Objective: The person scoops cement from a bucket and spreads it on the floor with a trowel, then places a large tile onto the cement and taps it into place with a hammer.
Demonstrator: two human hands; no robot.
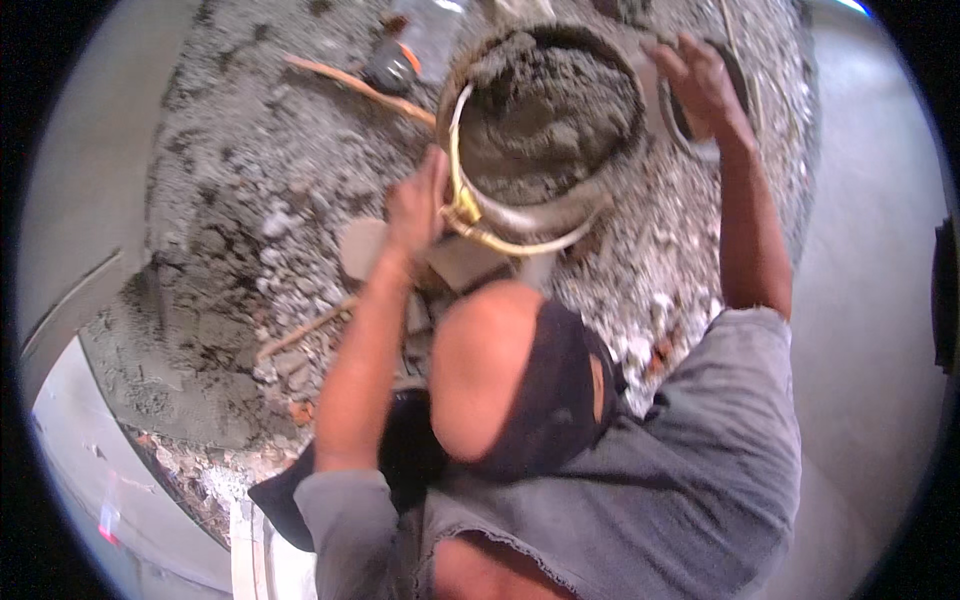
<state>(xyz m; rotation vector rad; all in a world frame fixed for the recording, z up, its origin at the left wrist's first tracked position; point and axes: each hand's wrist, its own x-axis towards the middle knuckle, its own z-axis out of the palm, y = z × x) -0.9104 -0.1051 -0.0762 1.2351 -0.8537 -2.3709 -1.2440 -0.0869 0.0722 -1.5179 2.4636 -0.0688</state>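
Note:
A round bucket [612, 205] full of wet grey mortar [550, 120] stands in front of me. Its pale yellow handle [465, 205] hangs down around the near left side of the rim. My left hand [415, 205] is at that left side, beside the handle, with fingers stretched forward; whether it touches the bucket I cannot tell. To the right, my right hand [700, 85] is raised above a second, smaller round container [742, 85], fingers apart and slightly blurred. Nothing shows in either hand.
Rubble and gravel [290, 240] cover the ground. A wooden stick [360, 90] lies left of the bucket, by a black rounded object with an orange band [392, 68]. Flat pale pieces [365, 250] lie near my left wrist. Smooth grey surfaces [870, 250] flank both sides.

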